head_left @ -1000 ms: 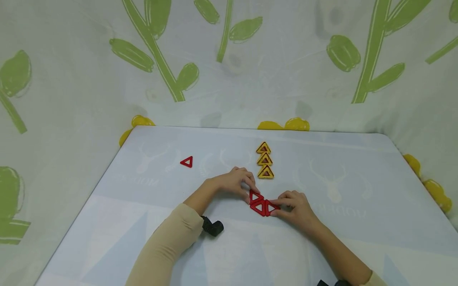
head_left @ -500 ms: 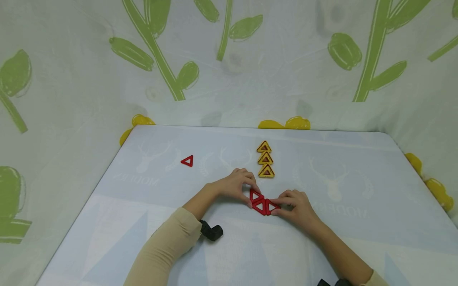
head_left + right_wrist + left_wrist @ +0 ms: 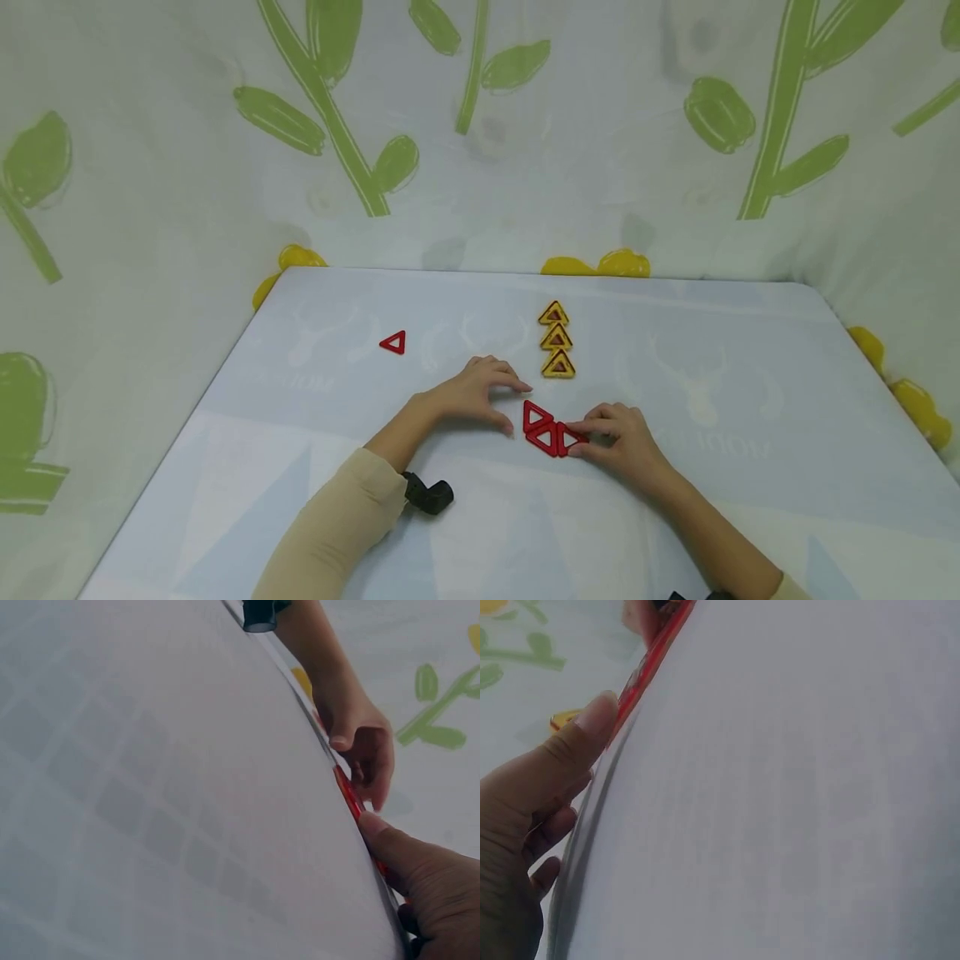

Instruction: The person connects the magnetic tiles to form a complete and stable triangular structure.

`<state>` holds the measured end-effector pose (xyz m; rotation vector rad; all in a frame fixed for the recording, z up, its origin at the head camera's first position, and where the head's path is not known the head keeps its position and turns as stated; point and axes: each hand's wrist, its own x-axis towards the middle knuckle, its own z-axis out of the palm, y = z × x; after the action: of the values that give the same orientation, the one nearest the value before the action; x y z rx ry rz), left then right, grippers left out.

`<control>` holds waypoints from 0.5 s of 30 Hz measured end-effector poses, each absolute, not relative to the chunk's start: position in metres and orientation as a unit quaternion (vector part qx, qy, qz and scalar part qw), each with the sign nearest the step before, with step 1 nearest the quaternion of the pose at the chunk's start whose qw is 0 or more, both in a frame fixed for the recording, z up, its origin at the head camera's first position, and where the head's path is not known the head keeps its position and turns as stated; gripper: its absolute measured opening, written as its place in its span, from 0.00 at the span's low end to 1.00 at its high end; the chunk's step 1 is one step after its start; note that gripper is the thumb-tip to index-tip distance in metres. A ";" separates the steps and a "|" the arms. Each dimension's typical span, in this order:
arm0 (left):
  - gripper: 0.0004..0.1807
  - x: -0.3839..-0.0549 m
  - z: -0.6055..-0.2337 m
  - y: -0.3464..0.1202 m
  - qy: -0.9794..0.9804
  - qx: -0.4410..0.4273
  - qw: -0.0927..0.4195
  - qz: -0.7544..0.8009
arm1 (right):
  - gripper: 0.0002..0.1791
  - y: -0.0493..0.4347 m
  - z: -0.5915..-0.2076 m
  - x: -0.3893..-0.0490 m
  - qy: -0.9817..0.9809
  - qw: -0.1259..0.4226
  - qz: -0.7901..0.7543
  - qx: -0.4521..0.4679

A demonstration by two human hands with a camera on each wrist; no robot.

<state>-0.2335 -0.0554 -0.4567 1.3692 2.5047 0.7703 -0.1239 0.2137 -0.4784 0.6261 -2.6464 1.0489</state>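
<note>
Three red triangular frame tiles lie side by side on the table: an upper one [image 3: 527,417], a middle one [image 3: 553,440] and a right one [image 3: 561,439]. My right hand [image 3: 628,440] pinches the right tile at its outer corner between thumb and fingers. Just left of the group is my left hand [image 3: 471,393], thumb and forefinger spread apart with a gap between them and the tiles. In the right wrist view, the red tiles [image 3: 348,796] appear edge-on, with the right thumb [image 3: 386,838] at their near end.
Beyond the hands, three yellow triangles [image 3: 558,372] with dark red centres stand in a column on the table [image 3: 720,350]. A single red triangle [image 3: 402,342] lies farther left. A leaf-patterned cloth [image 3: 585,167] rises behind the table's far edge.
My left hand has let go of the upper red tile and drawn back to the left. The right hand keeps its pinch, and the red tiles stay together.
</note>
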 end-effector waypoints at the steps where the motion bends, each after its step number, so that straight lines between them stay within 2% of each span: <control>1: 0.33 -0.233 -0.458 -0.059 0.846 0.453 0.089 0.267 | 0.17 0.214 -0.478 -0.123 -0.904 0.109 0.357 0.210; 6: 0.32 -0.234 -0.461 -0.078 0.855 0.412 0.079 0.306 | 0.18 0.214 -0.477 -0.121 -0.909 0.097 0.355 0.194; 15: 0.30 -0.232 -0.456 -0.113 0.865 0.322 0.060 0.380 | 0.18 0.213 -0.479 -0.124 -0.897 0.121 0.365 0.217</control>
<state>-0.2318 -0.1128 -0.4556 0.9753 2.6173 1.1507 -0.1235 0.2128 -0.4786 0.6352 -2.6204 1.0667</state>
